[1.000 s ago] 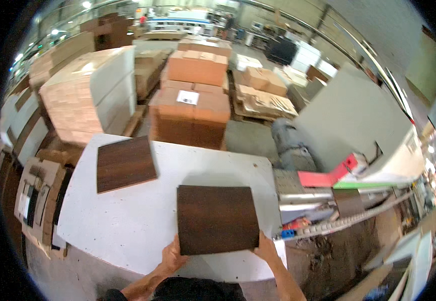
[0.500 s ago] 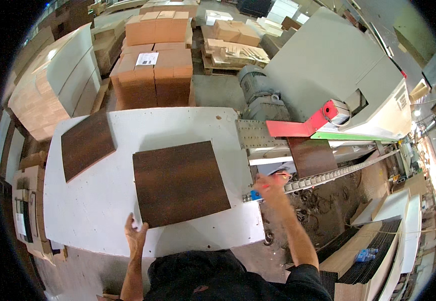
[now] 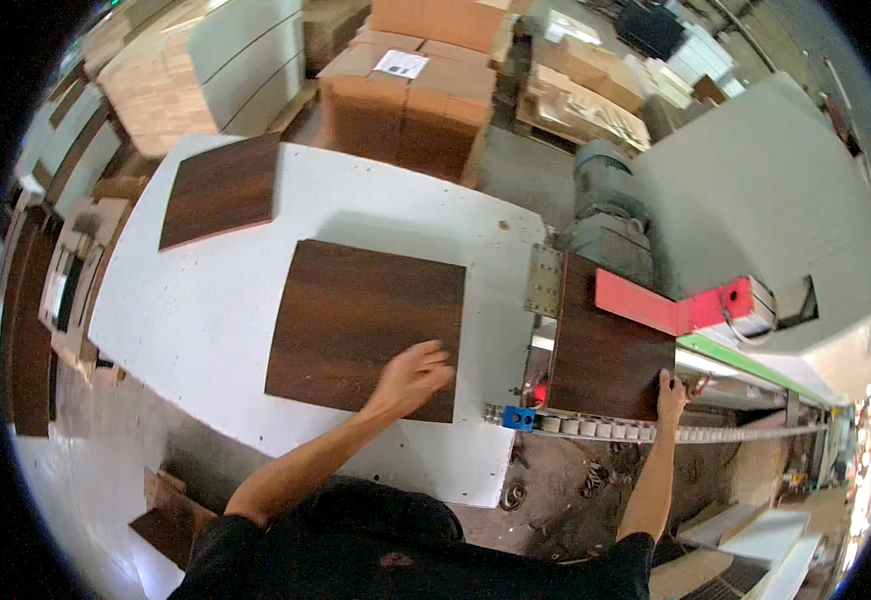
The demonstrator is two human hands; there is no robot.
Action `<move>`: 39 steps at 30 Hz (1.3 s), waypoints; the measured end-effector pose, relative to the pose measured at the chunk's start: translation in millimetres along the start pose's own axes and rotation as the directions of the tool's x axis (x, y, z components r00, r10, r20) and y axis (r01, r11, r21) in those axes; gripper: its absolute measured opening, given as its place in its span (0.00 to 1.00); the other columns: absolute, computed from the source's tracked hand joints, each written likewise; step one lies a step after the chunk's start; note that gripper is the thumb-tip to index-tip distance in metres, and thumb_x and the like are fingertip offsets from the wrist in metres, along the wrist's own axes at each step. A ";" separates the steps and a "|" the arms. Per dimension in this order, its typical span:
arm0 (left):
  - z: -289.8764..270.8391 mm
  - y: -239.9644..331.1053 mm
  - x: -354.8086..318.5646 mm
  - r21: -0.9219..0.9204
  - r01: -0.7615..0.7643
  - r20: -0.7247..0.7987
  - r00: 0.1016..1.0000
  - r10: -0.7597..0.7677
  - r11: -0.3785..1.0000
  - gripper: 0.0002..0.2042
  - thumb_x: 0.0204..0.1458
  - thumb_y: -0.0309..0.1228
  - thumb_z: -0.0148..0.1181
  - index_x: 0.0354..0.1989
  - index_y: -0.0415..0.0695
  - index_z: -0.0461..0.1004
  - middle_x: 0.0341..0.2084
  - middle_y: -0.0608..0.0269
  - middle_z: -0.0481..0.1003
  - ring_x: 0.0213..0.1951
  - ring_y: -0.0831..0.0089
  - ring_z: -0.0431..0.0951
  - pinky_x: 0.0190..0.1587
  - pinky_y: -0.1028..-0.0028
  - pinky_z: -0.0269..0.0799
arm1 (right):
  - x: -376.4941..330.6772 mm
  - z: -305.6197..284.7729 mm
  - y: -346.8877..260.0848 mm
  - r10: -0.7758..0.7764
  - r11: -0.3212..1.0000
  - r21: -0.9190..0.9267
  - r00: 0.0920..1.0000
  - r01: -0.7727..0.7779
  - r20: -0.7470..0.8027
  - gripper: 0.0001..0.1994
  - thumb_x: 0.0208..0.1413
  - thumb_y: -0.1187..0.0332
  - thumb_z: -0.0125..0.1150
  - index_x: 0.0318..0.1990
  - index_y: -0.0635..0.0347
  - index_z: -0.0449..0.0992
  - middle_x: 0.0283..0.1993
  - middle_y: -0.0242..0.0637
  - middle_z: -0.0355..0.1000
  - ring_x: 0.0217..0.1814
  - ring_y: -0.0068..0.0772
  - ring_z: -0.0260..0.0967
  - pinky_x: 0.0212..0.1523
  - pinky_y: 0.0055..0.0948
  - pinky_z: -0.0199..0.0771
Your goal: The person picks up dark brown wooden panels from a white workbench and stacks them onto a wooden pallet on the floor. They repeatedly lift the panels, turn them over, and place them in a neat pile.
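At the machine's infeed, my right hand (image 3: 669, 396) grips the near right corner of a dark brown wood-grain panel (image 3: 610, 345), thumb on its face and the other fingers partly hidden. This panel reaches under the red guard and lies beside the white table (image 3: 205, 340). My left hand (image 3: 415, 380) hovers over a second dark brown panel (image 3: 370, 310) on the table, its fingers loosely bent with nothing in them. Whether it touches that panel I cannot tell. A third brown panel (image 3: 223, 190) rests at the table's far left.
The red guard (image 3: 645, 303) juts from a grey machine housing (image 3: 755, 190). A roller chain rail (image 3: 615, 430) with a blue end block (image 3: 517, 418) runs along the machine's near side. Behind it sits a grey motor (image 3: 607, 195). Stacked cartons (image 3: 405, 100) stand beyond the table.
My left hand has left the table panel's near left corner and moved right, over that panel. My right hand now grips the machine-side panel, which has shifted left toward the table. The view has turned.
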State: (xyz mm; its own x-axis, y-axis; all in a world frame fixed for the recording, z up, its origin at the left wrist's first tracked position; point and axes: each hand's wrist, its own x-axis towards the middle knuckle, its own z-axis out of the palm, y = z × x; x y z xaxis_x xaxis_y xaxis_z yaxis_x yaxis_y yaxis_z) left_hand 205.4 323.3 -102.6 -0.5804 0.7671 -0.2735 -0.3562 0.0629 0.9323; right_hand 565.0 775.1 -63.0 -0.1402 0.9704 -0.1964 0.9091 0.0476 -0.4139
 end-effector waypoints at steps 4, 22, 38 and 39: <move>65.8 -5.6 59.7 -0.148 0.098 0.070 0.994 -0.089 0.984 0.26 0.56 0.32 0.65 0.61 0.33 0.65 0.53 0.54 0.74 0.50 0.69 0.75 0.47 0.70 0.74 | -27.5 55.8 -18.0 -0.269 0.958 0.074 0.955 0.279 -0.122 0.35 0.61 0.36 0.48 0.47 0.69 0.64 0.46 0.48 0.59 0.50 0.47 0.56 0.52 0.45 0.58; -239.1 -6.0 -52.3 0.882 0.168 -0.426 0.684 0.592 0.441 0.40 0.46 0.46 0.71 0.62 0.32 0.63 0.50 0.37 0.73 0.53 0.46 0.73 0.56 0.54 0.70 | -273.3 240.4 -227.3 -0.582 0.813 0.072 0.804 0.578 0.125 0.35 0.57 0.46 0.62 0.59 0.72 0.67 0.57 0.60 0.69 0.62 0.63 0.62 0.64 0.44 0.60; -289.0 -27.7 -277.6 -0.009 0.325 -0.714 0.660 -0.233 0.946 0.44 0.39 0.45 0.78 0.60 0.29 0.65 0.51 0.42 0.73 0.52 0.56 0.76 0.56 0.60 0.73 | -439.5 292.1 -305.6 -0.569 0.814 0.443 0.675 0.377 0.471 0.38 0.49 0.52 0.74 0.61 0.68 0.66 0.55 0.50 0.71 0.57 0.45 0.69 0.60 0.40 0.67; -293.7 -17.5 -289.3 -0.063 0.377 -0.722 0.622 -0.303 0.924 0.45 0.38 0.45 0.78 0.60 0.29 0.64 0.50 0.41 0.73 0.52 0.55 0.76 0.56 0.59 0.73 | -447.5 296.9 -313.2 -0.544 0.836 0.412 0.636 0.361 0.547 0.40 0.48 0.50 0.74 0.62 0.68 0.66 0.55 0.51 0.70 0.58 0.47 0.68 0.60 0.42 0.67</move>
State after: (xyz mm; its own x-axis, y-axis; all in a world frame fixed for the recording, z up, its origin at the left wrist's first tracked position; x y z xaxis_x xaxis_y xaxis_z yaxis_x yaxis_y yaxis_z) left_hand 164.4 -87.2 -109.4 -0.7820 -0.0035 -0.6233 -0.5941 0.3066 0.7437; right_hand 226.5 255.6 -109.4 -0.7986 0.4620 -0.3858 0.5480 0.2928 -0.7836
